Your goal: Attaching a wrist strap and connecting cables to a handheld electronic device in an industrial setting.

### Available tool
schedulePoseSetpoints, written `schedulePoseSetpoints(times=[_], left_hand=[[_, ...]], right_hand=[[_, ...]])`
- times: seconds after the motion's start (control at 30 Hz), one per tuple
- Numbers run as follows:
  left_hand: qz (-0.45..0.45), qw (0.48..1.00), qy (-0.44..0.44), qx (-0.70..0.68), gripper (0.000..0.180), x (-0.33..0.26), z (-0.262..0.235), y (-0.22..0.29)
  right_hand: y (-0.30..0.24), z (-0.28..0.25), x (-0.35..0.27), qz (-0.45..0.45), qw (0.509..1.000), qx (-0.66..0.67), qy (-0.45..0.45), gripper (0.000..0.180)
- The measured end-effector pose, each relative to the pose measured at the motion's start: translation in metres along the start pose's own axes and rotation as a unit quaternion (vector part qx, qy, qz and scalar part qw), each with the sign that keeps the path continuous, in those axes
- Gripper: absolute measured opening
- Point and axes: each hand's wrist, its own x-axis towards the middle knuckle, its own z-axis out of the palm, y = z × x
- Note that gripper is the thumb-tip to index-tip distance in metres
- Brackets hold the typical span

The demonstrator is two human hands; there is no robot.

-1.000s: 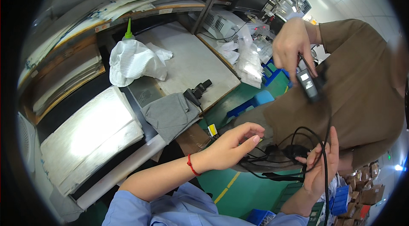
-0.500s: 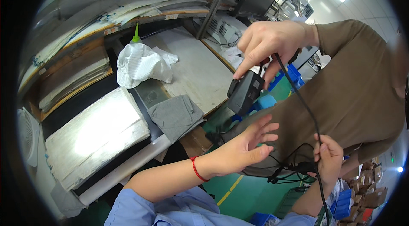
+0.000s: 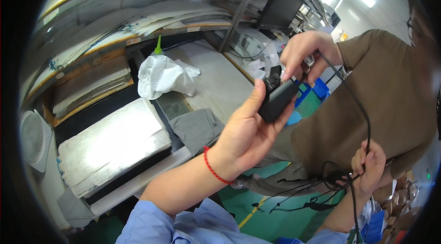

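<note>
Holding a black rectangular plastic power adapter block (image 3: 277,101), the left hand (image 3: 250,136) has its thumb along the near edge and its fingers (image 3: 287,111) curled up under the far side, so they are clamped on the block, lifted in the air above the grey bench (image 3: 216,83). A co-worker's hand (image 3: 308,53) in a brown sleeve pinches the top end of the same block where the thin black cable (image 3: 358,110) leaves it, so the handover looks halfway: both people grip it and neither has let go. The right hand (image 3: 367,166) is closed around that cable low down, just above a tangled bunch of black cable loops (image 3: 321,189) hanging over the green floor (image 3: 257,202). Cable is not yet sorted or coiled, judging by the tangle. On the bench lie a crumpled white plastic bag (image 3: 161,76) and a folded grey cloth (image 3: 197,127), well apart from the hands.
</note>
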Motion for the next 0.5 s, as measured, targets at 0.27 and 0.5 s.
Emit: schedulePoseSetpoints(times=[0.27,0.5], left_hand=[[0.172,0.980,0.025,0.098,0.039,0.000,0.015,0.025],[0.350,0.926,0.075,0.120,0.037,0.009,0.005,0.073]], right_hand=[[-0.029,0.001,0.039,0.005,0.989,0.078,0.126,0.038],[-0.054,-0.003,0.067,0.061,0.993,0.054,0.090,0.043]])
